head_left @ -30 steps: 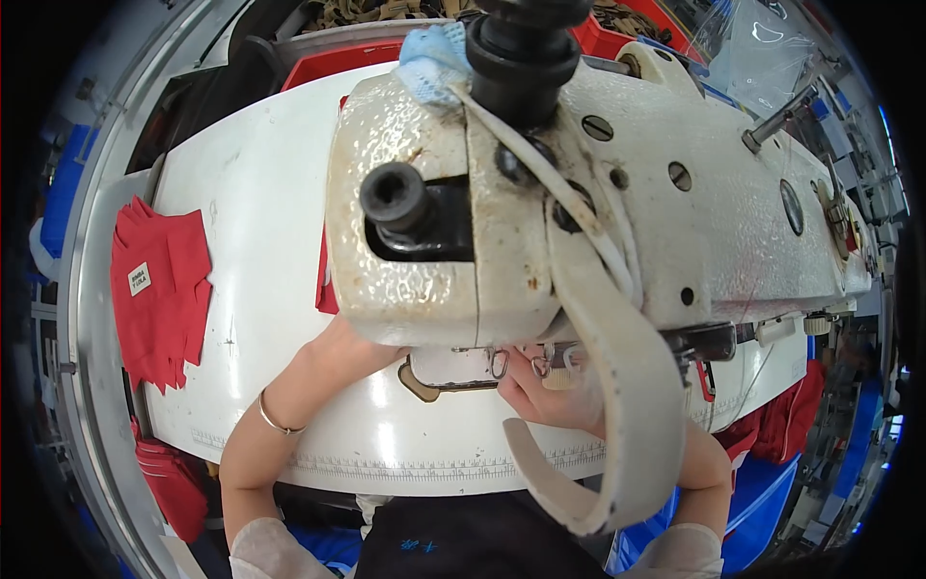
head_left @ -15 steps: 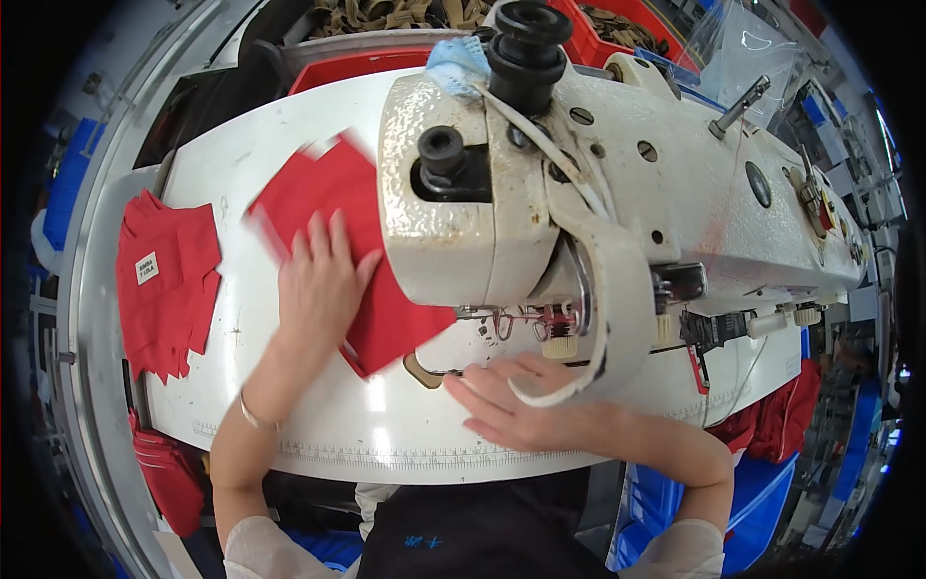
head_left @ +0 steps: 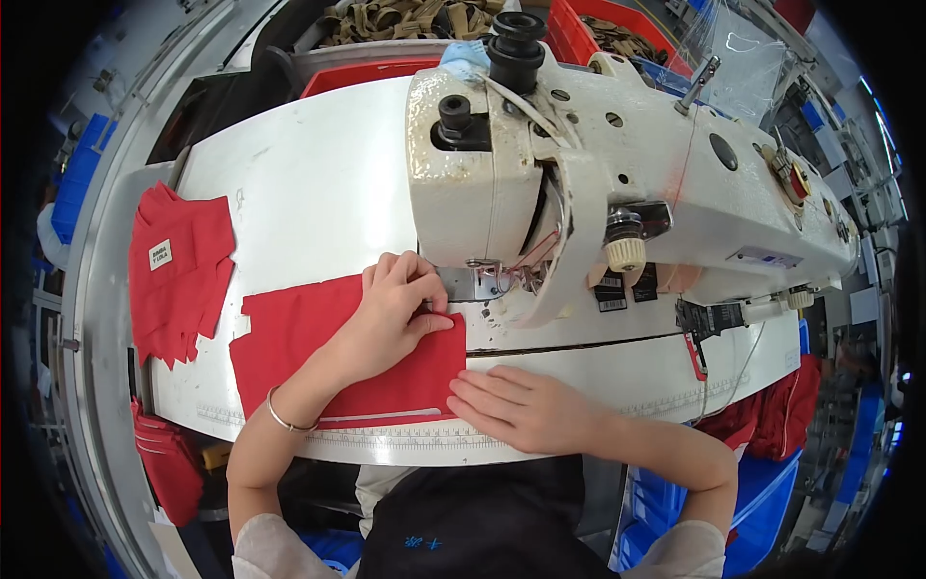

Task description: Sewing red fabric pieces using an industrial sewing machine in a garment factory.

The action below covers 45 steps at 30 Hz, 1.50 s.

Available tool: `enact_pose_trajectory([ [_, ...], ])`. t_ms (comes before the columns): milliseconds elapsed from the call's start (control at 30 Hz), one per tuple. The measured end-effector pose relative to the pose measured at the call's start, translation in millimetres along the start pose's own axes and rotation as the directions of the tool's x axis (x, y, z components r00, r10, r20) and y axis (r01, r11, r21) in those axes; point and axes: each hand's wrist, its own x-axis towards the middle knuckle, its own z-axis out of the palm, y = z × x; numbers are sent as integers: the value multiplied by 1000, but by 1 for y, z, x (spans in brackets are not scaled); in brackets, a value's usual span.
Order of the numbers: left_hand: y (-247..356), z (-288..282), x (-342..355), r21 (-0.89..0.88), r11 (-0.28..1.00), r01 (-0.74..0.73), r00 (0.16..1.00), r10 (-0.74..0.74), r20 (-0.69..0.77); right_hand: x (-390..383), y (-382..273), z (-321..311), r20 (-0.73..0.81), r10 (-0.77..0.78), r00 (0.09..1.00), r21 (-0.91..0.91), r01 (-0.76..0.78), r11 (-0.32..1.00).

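A red fabric piece point(head_left: 289, 333) lies flat on the white sewing table, its right edge just short of the slot in the tabletop. My left hand point(head_left: 395, 309) rests on its upper right part, fingers curled and thumb pinching the cloth close to the corner. Stretched out flat, my right hand point(head_left: 516, 407) touches the lower right edge of the cloth with its fingertips. Just beyond my left hand is the needle area point(head_left: 506, 278) of the white sewing machine point(head_left: 473, 217). What lies under my left fingers is partly hidden.
A stack of red pieces point(head_left: 183, 299) with a pale label lies at the table's left. Black tags point(head_left: 617, 289) sit beneath the machine arm. A ruler strip point(head_left: 386, 436) runs along the front edge. Blue bins point(head_left: 762, 502) with red cloth stand at lower right; red bins point(head_left: 371, 72) stand behind.
The red fabric has come down toward me and turned to lie squarer on the table. My left hand moved right and went from flat to pinching; my right hand shifted slightly right, onto the cloth's edge.
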Motion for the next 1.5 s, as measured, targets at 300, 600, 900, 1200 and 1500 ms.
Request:
enact_pose_trajectory([
  [300, 15, 9, 6, -382, 924, -6, 991, -46, -125, 9, 29, 1, -119, -116, 986, -364, 66, 929],
  [600, 9, 11, 7, -573, 815, 88, 976, -187, -115, 9, 30, 0, -108, -188, 976, -390, 133, 911],
  [900, 9, 11, 8, -608, 786, 108, 973, -210, -100, 13, 33, -11, 61, -245, 968, -559, 236, 795],
  [1200, 11, 8, 7, -531, 840, 114, 976, -193, -96, 10, 28, -8, 26, -206, 978, -532, 188, 826],
  [1500, 9, 19, 0, 275, 869, -411, 860, 470, -200, 6, 24, 4, -41, 62, 997, -224, -69, 972],
])
